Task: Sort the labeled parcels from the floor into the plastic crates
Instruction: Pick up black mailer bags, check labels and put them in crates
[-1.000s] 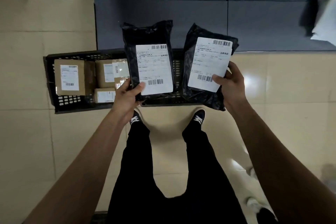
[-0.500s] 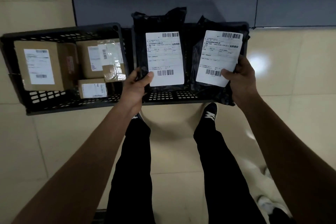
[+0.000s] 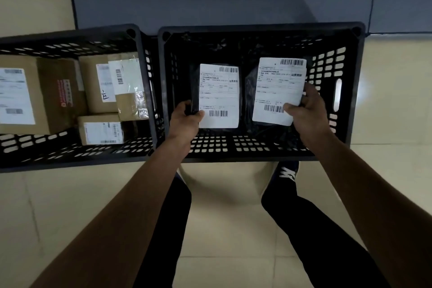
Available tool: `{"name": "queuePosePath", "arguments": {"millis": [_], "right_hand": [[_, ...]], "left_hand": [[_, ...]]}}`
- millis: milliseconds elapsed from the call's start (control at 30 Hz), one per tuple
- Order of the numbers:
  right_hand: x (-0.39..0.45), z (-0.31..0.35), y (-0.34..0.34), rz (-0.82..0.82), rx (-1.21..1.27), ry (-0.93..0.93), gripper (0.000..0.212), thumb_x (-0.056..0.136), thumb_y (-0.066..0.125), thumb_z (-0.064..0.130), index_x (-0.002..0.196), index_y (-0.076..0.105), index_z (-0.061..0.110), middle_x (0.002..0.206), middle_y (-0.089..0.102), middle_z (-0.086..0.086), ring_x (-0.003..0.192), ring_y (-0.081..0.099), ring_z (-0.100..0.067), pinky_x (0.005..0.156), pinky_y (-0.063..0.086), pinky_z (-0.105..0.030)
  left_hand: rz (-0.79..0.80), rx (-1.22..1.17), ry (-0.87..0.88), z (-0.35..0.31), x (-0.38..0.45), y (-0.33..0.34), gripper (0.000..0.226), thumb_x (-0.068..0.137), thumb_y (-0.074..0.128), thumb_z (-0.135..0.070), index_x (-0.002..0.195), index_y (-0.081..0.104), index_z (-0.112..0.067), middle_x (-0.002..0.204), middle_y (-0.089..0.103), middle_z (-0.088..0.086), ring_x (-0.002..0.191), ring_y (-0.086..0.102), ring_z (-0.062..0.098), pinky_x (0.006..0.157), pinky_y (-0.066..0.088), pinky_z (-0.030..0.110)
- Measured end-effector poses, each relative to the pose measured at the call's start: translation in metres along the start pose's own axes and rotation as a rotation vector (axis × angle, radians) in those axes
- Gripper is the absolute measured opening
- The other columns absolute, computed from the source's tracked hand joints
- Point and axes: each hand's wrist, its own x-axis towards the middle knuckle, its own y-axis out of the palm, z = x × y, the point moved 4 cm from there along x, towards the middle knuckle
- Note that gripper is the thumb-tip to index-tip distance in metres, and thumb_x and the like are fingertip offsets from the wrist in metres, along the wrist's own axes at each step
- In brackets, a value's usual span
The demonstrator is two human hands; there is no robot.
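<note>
Two black bags: each carried a white shipping label with barcodes top and bottom; the fine print was too small to read.
Left hand [image 3: 187,117]: gripped the left bag [image 3: 218,96] at its lower corner, inside the right crate [image 3: 350,91].
Right hand [image 3: 306,110]: pinched the right bag [image 3: 278,91], thumb on the label, same crate.
Left crate [image 3: 74,40]: held three labeled cardboard boxes [image 3: 98,84].

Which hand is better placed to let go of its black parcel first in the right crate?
Probably either. The left hand and right hand each hold a black parcel low inside the right crate; which parcel sits lower is unclear.
</note>
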Motion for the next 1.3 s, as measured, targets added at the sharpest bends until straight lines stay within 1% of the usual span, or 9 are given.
{"name": "queuePosePath", "arguments": {"millis": [233, 467, 667, 800, 933, 1033, 1100, 1200, 1300], "right_hand": [[0.056, -0.036, 0.027, -0.011, -0.048, 0.004, 0.057, 0.089, 0.057, -0.010, 0.140, 0.049, 0.015, 0.129, 0.064, 0.001, 0.118, 0.063, -0.017, 0.095, 0.057, -0.041], [0.097, -0.076, 0.051, -0.036, -0.093, 0.026, 0.054, 0.091, 0.059, -0.008, 0.137, 0.049, 0.018, 0.126, 0.064, 0.005, 0.113, 0.062, -0.014, 0.090, 0.056, -0.032], [0.121, -0.111, 0.066, -0.034, -0.128, 0.067, 0.055, 0.092, 0.055, -0.011, 0.138, 0.047, 0.019, 0.122, 0.062, 0.004, 0.108, 0.062, -0.014, 0.073, 0.052, -0.020], [0.137, -0.132, 0.077, -0.044, -0.158, 0.082, 0.051, 0.090, 0.053, -0.010, 0.135, 0.047, 0.013, 0.120, 0.062, 0.002, 0.109, 0.062, -0.018, 0.084, 0.057, -0.033], [0.153, -0.144, 0.086, -0.066, -0.119, 0.083, 0.053, 0.092, 0.049, -0.012, 0.135, 0.047, 0.017, 0.117, 0.061, 0.006, 0.102, 0.061, -0.012, 0.077, 0.056, -0.027], [0.165, -0.145, 0.095, -0.037, -0.094, 0.057, 0.056, 0.092, 0.051, -0.011, 0.141, 0.045, 0.017, 0.126, 0.061, 0.003, 0.110, 0.061, -0.015, 0.078, 0.056, -0.026], [0.173, -0.142, 0.101, -0.004, -0.121, 0.029, 0.056, 0.094, 0.053, -0.008, 0.144, 0.043, 0.016, 0.132, 0.060, 0.000, 0.113, 0.060, -0.016, 0.076, 0.055, -0.023], [0.175, -0.134, 0.109, 0.062, -0.157, 0.002, 0.058, 0.098, 0.057, 0.002, 0.150, 0.039, 0.018, 0.132, 0.058, 0.002, 0.114, 0.058, -0.017, 0.090, 0.055, -0.033], [0.163, -0.132, 0.105, 0.049, -0.204, -0.011, 0.074, 0.098, 0.061, 0.009, 0.159, 0.023, 0.024, 0.143, 0.055, 0.001, 0.123, 0.056, -0.018, 0.094, 0.051, -0.030]], "left_hand": [[-0.032, 0.013, -0.034, 0.031, 0.053, 0.015, 0.034, 0.099, 0.064, -0.010, 0.131, 0.062, -0.021, 0.121, 0.070, -0.002, 0.116, 0.064, 0.021, 0.109, 0.049, 0.044], [-0.101, -0.102, -0.107, 0.053, 0.101, 0.020, 0.028, 0.100, 0.063, -0.008, 0.126, 0.063, -0.019, 0.126, 0.069, 0.001, 0.121, 0.062, 0.023, 0.112, 0.046, 0.044], [-0.136, -0.095, -0.154, 0.064, 0.138, 0.030, 0.046, 0.103, 0.060, -0.013, 0.147, 0.052, -0.022, 0.136, 0.063, 0.002, 0.125, 0.058, 0.024, 0.110, 0.048, 0.043], [-0.144, -0.058, -0.132, 0.069, 0.163, 0.042, 0.053, 0.104, 0.058, -0.013, 0.154, 0.042, -0.018, 0.145, 0.057, 0.007, 0.131, 0.056, 0.027, 0.111, 0.046, 0.042], [-0.101, -0.014, -0.119, 0.077, 0.184, 0.050, 0.054, 0.107, 0.049, -0.011, 0.158, 0.030, -0.011, 0.156, 0.045, 0.014, 0.140, 0.048, 0.031, 0.107, 0.043, 0.038], [-0.123, 0.033, -0.109, 0.080, 0.197, 0.051, 0.053, 0.108, 0.045, -0.010, 0.158, 0.027, -0.009, 0.158, 0.043, 0.015, 0.141, 0.047, 0.032, 0.105, 0.043, 0.037], [-0.152, 0.076, -0.083, 0.080, 0.199, 0.051, 0.054, 0.107, 0.043, -0.009, 0.159, 0.027, -0.010, 0.157, 0.043, 0.016, 0.141, 0.047, 0.033, 0.107, 0.043, 0.037], [-0.190, 0.207, 0.004, 0.078, 0.193, 0.052, 0.063, 0.105, 0.045, -0.008, 0.163, 0.020, -0.015, 0.160, 0.040, 0.011, 0.143, 0.045, 0.030, 0.116, 0.039, 0.036], [-0.167, 0.396, 0.263, 0.073, 0.166, 0.057, 0.069, 0.103, 0.048, -0.003, 0.163, 0.018, -0.018, 0.161, 0.040, 0.007, 0.144, 0.042, 0.026, 0.117, 0.031, 0.025]]}}
